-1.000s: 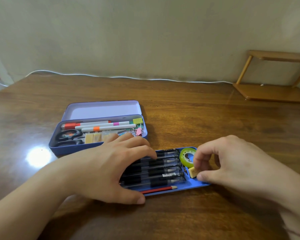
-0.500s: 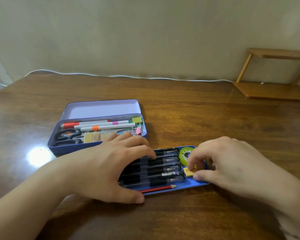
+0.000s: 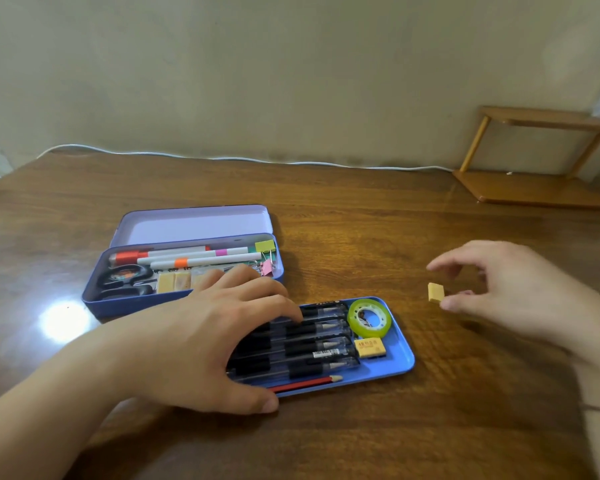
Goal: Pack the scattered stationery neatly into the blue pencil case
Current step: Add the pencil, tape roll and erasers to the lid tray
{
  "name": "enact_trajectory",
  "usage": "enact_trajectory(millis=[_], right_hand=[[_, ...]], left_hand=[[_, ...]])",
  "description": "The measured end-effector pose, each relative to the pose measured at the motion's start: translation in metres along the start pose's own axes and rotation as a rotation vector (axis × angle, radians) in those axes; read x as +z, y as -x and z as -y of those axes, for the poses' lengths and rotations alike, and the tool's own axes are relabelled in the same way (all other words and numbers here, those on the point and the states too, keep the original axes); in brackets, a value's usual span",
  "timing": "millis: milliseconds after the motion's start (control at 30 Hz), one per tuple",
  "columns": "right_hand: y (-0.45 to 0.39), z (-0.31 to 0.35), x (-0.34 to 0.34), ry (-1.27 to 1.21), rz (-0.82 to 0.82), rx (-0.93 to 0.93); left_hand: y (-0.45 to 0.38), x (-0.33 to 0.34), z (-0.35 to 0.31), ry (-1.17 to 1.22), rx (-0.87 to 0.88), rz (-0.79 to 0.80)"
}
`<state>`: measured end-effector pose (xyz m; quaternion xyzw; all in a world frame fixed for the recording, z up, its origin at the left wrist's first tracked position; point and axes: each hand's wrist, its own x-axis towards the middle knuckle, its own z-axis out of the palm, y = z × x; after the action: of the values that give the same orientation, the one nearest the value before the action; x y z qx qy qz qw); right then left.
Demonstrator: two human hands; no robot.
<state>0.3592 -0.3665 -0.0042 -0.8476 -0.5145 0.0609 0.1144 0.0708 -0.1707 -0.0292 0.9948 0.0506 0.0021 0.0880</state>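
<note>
The blue pencil case (image 3: 187, 299) stands open at the left, lid (image 3: 194, 226) back, holding markers (image 3: 194, 258), scissors (image 3: 123, 282), erasers (image 3: 174, 281) and binder clips (image 3: 266, 266). In front lies its blue tray (image 3: 404, 358) with several black pens (image 3: 323, 341), a red pencil (image 3: 305, 383), a green tape roll (image 3: 354, 318) and a printed yellow eraser (image 3: 370, 347). My left hand (image 3: 208, 344) lies flat on the pens. My right hand (image 3: 510, 289) hovers right of the tray, a small yellow eraser (image 3: 435, 292) held at its thumb tip.
The brown wooden table (image 3: 361, 237) runs back to a beige wall. A white cable (image 3: 222, 156) lies along the table's far edge. A low wooden shelf (image 3: 534, 188) stands at the back right corner.
My right hand has lifted out of the tray and moved right with the small yellow eraser. The printed eraser now lies uncovered in the tray. My left hand has stayed on the pens.
</note>
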Motion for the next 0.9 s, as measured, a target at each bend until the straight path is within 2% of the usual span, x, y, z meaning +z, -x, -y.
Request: enact_trajectory(millis=[100,200,333,400,533,700,900], right_hand=[[-0.009,0.000,0.015,0.061,0.045,0.014],[-0.014,-0.002,0.016,0.071,0.025,-0.012],[-0.008,0.013,0.013,-0.123,0.098,-0.146],[-0.008,0.023,0.018,-0.140,0.128,-0.177],[-0.010,0.025,0.023,-0.061,0.015,-0.169],[-0.003,0.026,0.016,-0.069,0.099,-0.180],[-0.002,0.031,0.018,-0.029,0.042,-0.240]], left_hand=[[0.000,0.000,0.000,-0.006,0.001,-0.008],[0.001,0.001,0.001,-0.007,0.001,-0.007],[0.001,0.001,0.002,0.004,0.005,-0.012],[0.000,0.001,0.002,0.007,0.004,-0.007],[-0.001,0.001,0.003,0.005,-0.002,0.005],[0.000,0.001,0.003,0.007,-0.005,0.008],[0.001,0.000,0.001,0.001,-0.004,0.006]])
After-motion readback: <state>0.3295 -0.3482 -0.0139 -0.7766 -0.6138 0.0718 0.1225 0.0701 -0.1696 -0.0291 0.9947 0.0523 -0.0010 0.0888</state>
